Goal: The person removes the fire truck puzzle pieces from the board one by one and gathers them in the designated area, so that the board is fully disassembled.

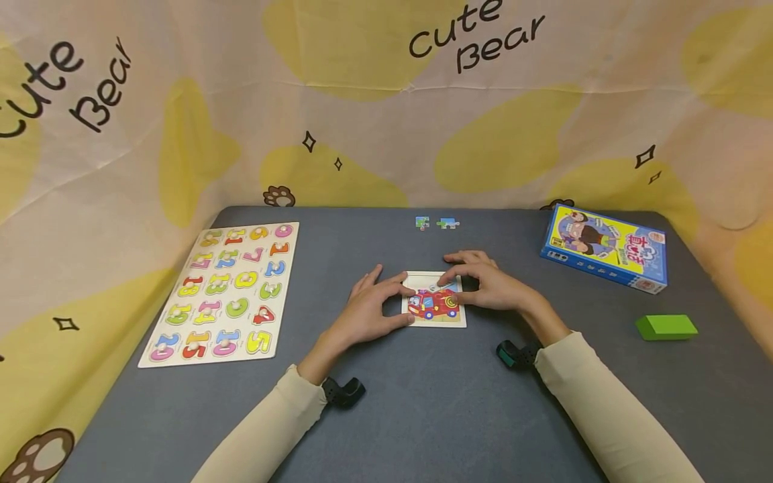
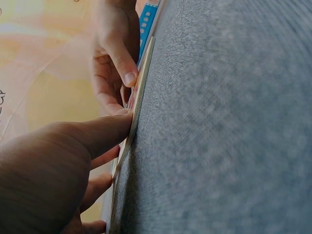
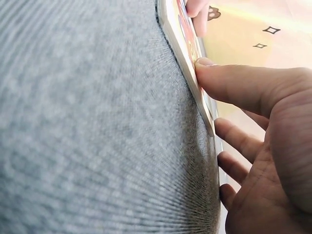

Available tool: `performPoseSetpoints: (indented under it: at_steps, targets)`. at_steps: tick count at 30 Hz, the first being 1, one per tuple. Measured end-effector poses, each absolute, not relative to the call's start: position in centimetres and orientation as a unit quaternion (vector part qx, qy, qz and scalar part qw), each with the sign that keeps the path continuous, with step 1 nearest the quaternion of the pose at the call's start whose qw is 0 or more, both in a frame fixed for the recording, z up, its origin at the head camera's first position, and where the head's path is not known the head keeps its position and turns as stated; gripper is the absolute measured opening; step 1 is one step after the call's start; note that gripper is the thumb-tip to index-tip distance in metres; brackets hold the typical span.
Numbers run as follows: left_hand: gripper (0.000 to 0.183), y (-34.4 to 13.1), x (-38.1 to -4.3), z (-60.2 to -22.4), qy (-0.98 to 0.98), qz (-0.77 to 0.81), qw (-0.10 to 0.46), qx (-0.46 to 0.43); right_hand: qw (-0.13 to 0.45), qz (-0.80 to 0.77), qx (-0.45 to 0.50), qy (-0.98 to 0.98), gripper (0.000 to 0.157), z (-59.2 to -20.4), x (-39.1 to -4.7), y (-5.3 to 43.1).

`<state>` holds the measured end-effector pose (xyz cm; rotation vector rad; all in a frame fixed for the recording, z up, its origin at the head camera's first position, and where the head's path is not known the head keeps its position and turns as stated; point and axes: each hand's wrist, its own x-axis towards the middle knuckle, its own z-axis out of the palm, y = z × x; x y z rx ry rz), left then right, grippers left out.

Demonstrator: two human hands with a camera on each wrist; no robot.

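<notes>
A small framed jigsaw puzzle (image 1: 433,315) with a red fire engine picture lies flat on the dark grey table. From the left, my left hand (image 1: 370,314) spreads over its edge; the thumb rests at the lower left corner and the index fingertip touches the picture. On the other side my right hand (image 1: 492,285) has its thumb on the right edge and its index fingertip on the upper part of the picture. In the right wrist view that thumb (image 3: 234,83) presses on the puzzle's face. My fingertips hide parts of the picture.
Behind the puzzle lie loose jigsaw pieces (image 1: 447,223). At the left is a number board (image 1: 237,307) with colourful knobbed numerals. A blue and yellow box (image 1: 606,247) lies at the back right, a green block (image 1: 666,327) in front of it. A printed cloth (image 1: 362,121) hangs behind.
</notes>
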<state>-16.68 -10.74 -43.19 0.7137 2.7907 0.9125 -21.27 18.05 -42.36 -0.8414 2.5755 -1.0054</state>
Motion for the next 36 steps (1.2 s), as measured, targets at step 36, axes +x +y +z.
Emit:
performPoseSetpoints:
  at_steps: [36]
  targets:
    - [0.042, -10.80, -16.44, -42.98, 0.917, 0.314, 0.057, 0.240, 0.064, -0.350, -0.301, 0.885, 0.044, -42.55, -21.26, 17.94]
